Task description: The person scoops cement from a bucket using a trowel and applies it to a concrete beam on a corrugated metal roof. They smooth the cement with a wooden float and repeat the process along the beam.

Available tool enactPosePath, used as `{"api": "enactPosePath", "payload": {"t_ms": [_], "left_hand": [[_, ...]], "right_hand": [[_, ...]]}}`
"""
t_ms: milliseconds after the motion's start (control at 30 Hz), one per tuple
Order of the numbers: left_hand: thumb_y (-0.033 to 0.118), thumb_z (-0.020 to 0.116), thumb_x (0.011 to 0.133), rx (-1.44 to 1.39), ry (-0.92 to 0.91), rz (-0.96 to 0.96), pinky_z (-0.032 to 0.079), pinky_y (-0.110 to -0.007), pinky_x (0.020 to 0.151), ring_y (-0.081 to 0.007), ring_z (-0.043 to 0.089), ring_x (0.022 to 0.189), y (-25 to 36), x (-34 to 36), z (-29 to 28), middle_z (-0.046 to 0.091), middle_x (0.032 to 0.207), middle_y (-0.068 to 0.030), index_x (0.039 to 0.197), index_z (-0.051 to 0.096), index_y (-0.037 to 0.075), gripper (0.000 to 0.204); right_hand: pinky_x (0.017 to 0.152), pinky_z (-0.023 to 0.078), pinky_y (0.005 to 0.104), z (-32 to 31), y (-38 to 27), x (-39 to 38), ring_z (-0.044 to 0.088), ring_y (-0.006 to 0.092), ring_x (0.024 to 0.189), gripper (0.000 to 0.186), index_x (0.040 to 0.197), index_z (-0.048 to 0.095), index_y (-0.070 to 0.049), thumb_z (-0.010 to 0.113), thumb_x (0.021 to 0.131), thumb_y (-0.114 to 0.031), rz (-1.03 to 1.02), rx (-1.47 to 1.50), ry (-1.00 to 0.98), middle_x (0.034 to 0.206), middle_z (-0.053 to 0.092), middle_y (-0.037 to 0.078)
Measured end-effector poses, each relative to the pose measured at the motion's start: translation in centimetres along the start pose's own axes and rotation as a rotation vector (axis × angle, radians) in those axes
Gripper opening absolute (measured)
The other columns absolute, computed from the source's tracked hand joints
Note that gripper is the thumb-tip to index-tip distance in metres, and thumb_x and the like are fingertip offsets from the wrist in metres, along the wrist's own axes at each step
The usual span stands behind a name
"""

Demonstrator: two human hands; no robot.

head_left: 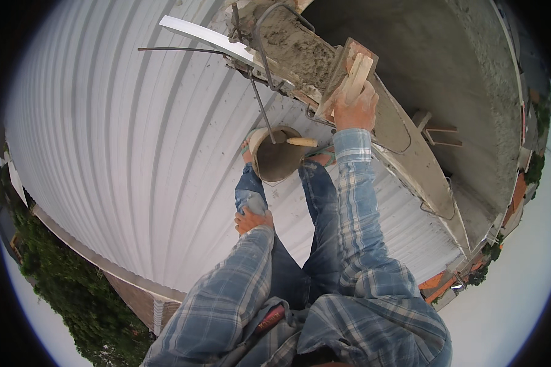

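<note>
My right hand [355,109] grips the handle of a wooden float [355,79], whose board sits against wet grey mortar [300,52] on a narrow concrete ledge. My left hand [251,221] clasps my left leg just above a pale dusty patch. Between my sandalled feet stands a bucket [263,160] of grey material, with a wooden-handled trowel [301,141] across its top. Bent steel bars [257,92] and a white metal strip [193,33] stick out from the ledge beside the float.
Corrugated white sheeting [116,140] lies underfoot and stretches left. At right is a curved concrete recess [453,55] with a wooden piece [441,131] inside and a long ledge [428,183] along it. Trees [73,293] and orange roofs [431,283] show beyond the edges.
</note>
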State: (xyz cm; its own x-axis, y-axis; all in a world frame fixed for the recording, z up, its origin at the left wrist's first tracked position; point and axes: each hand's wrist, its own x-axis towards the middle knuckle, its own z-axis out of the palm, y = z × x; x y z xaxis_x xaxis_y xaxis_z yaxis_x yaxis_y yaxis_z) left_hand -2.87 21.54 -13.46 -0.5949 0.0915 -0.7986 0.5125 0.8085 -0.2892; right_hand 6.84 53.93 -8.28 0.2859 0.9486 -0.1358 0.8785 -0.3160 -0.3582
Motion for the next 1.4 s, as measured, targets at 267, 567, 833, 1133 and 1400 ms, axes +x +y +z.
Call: {"api": "enactPosePath", "payload": {"t_ms": [267, 567, 833, 1133, 1400], "left_hand": [[0.046, 0.071, 0.074, -0.033, 0.003, 0.014, 0.042, -0.045, 0.1, -0.0333, 0.05, 0.121, -0.5, 0.1, -0.1, 0.052, 0.119, -0.017, 0.126, 0.052, 0.008, 0.067], [0.046, 0.071, 0.075, -0.026, -0.013, 0.003, 0.042, -0.044, 0.1, -0.0323, 0.051, 0.118, -0.7, 0.4, -0.7, 0.052, 0.12, -0.0167, 0.127, 0.051, 0.008, 0.068], [0.046, 0.07, 0.075, -0.021, -0.057, 0.026, 0.041, -0.045, 0.1, -0.0329, 0.049, 0.121, -0.8, 0.5, -0.8, 0.051, 0.121, -0.0176, 0.128, 0.049, 0.006, 0.07], [0.047, 0.071, 0.075, -0.031, -0.014, 0.013, 0.042, -0.044, 0.1, -0.0328, 0.049, 0.121, -0.9, 0.4, 0.0, 0.052, 0.119, -0.0169, 0.127, 0.051, 0.008, 0.068], [0.045, 0.072, 0.074, -0.023, 0.009, 0.038, 0.042, -0.044, 0.1, -0.0328, 0.05, 0.121, -0.9, 0.1, -0.2, 0.052, 0.119, -0.0169, 0.128, 0.05, 0.009, 0.069]], "right_hand": [[0.088, 0.053, 0.0498, 2.0, -1.2, 2.1, 0.062, 0.041, 0.102, 0.056, 0.129, 0.045, -0.005, 0.066, 0.082, -0.028, -0.216, -0.085, 0.031, 0.117, 0.054, 0.018], [0.088, 0.053, 0.0483, 3.2, -2.0, 2.2, 0.063, 0.039, 0.102, 0.061, 0.133, 0.044, -0.007, 0.067, 0.08, -0.027, -0.18, -0.049, 0.036, 0.117, 0.053, 0.015], [0.09, 0.051, 0.0476, 3.5, -3.1, 2.4, 0.061, 0.038, 0.105, 0.061, 0.134, 0.045, -0.009, 0.067, 0.079, -0.026, -0.132, -0.028, 0.033, 0.118, 0.054, 0.015], [0.093, 0.05, 0.0472, 2.7, -0.6, 2.6, 0.06, 0.0371, 0.108, 0.063, 0.136, 0.047, -0.014, 0.068, 0.077, -0.027, -0.236, -0.048, -0.06, 0.118, 0.055, 0.015], [0.096, 0.05, 0.0448, 2.6, -0.7, 3.8, 0.061, 0.0346, 0.109, 0.064, 0.137, 0.048, -0.014, 0.068, 0.078, -0.03, -0.313, -0.072, -0.036, 0.121, 0.057, 0.015]]}}
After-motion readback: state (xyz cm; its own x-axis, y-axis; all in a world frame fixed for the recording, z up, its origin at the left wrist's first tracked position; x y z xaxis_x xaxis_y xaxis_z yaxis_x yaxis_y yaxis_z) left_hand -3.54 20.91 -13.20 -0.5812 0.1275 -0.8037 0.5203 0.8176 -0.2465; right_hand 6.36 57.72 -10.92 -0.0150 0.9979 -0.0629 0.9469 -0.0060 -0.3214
